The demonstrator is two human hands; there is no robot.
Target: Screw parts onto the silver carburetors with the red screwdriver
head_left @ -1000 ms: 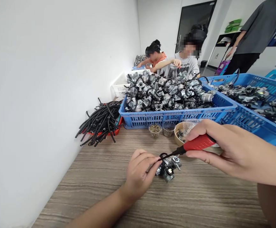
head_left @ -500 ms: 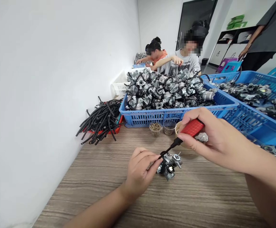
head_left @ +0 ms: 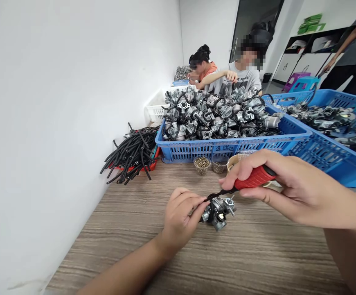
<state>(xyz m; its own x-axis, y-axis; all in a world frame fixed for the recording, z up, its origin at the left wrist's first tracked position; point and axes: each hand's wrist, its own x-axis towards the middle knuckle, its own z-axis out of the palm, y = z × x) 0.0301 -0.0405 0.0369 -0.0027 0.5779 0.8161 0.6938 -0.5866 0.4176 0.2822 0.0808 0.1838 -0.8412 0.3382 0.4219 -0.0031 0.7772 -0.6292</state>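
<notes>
Your left hand [head_left: 184, 215] was closed in a pinch on the left side of the carburetor [head_left: 218, 213], though your fingers hid exactly which part they gripped. The carburetor was on the wooden tabletop [head_left: 257, 262], around the middle of the part in view and well in from the left edge. It was tilted, with a flanged end and a thin metal stem turned toward your right, and a black loop arched over its top beside your fingertips.

Your right hand [head_left: 284, 190] was wrapped around a screwdriver [head_left: 254, 179], thumb and fingers on its red handle. The black shaft slanted down to the left over the top of the carburetor, toward your left fingertips; you could not tell from this view what its tip touched.

Beyond your hands, farther from you on the tabletop, a clear cup of brass-coloured screws [head_left: 201, 164] stood just beside a second clear cup [head_left: 219, 165], with a round tan tub [head_left: 230, 163] next to them, partly hidden behind your right hand. Right behind these was a blue crate [head_left: 196, 147] heaped with carburetors, and a second blue crate [head_left: 331, 153] stood to its right. Near the tabletop's left edge, black hoses [head_left: 131, 151] spilled over a red tray [head_left: 154, 165]. Behind the crates sat a co-worker in a printed grey shirt [head_left: 247, 82].
</notes>
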